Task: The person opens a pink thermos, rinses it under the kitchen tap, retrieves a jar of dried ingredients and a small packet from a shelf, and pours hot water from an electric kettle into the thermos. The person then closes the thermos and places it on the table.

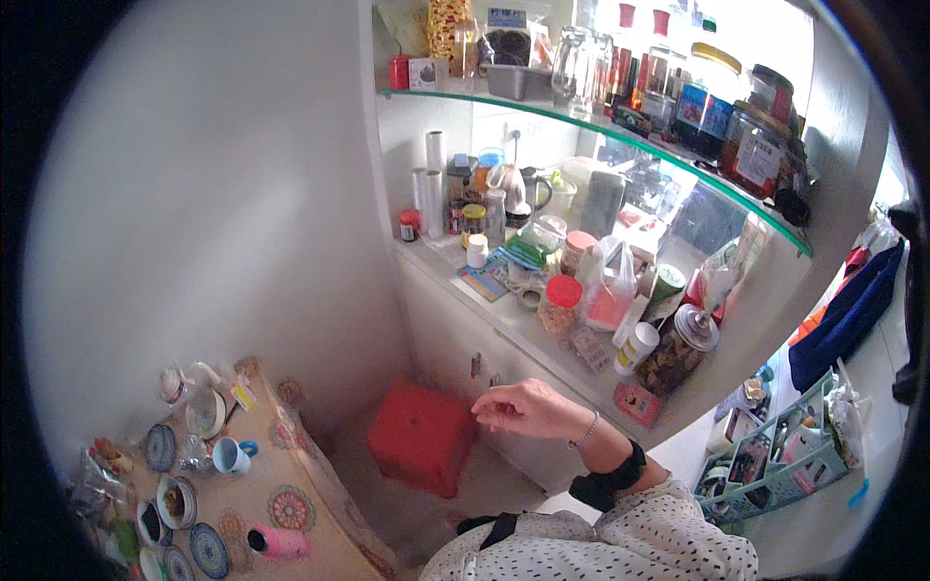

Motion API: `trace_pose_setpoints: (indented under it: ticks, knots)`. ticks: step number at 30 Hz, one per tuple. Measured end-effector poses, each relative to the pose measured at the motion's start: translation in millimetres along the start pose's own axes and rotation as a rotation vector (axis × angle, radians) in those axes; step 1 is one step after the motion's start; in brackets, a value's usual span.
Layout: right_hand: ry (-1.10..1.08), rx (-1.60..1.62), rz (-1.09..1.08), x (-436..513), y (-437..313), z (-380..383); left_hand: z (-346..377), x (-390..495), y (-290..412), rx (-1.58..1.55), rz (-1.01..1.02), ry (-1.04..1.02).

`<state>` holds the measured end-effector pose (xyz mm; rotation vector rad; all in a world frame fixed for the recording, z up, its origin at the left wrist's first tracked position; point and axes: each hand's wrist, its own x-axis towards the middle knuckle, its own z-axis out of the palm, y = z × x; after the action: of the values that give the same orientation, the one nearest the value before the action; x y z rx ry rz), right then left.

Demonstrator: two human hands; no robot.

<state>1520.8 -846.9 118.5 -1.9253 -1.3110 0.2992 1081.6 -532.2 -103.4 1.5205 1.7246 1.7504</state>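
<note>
My right hand [527, 410] hangs in the air before the white cabinet doors [450, 327], its fingers loosely bent and nothing visible in them. A bead bracelet and a black strap are on that arm. Just left of the fingers and lower down, a red plastic stool [418, 436] stands on the floor. My left hand is out of view. Above my right hand, the cabinet counter [501, 316] holds a red-lidded jar [561, 301], a white bottle with a yellow label [637, 348], a glass jar with a glass lid [683, 345] and a pink packet [637, 404].
A glass shelf [610, 131] with bottles and jars crosses above the counter. At lower left, a table with a patterned cloth [327, 508] bears a blue mug [232, 455], bowls and a pink thread cone [280, 541]. A compartmented plastic basket [777, 465] is at the right.
</note>
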Motion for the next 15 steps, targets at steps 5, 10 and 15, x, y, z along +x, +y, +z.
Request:
trace_pose_setpoints:
  ticks: [5,10,15]
  knots:
    - [0.006,0.133,0.122,-29.3,3.7,13.1,-22.3,-2.5,32.3,-0.385,-0.416,-0.241]
    - [0.029,0.248,0.127,-53.9,-2.7,36.8,-2.9,1.4,60.5,-0.662,-0.453,-0.552]
    - [0.038,0.244,0.142,-80.7,-4.1,39.4,22.2,-34.3,80.5,-0.824,-0.357,-0.591]
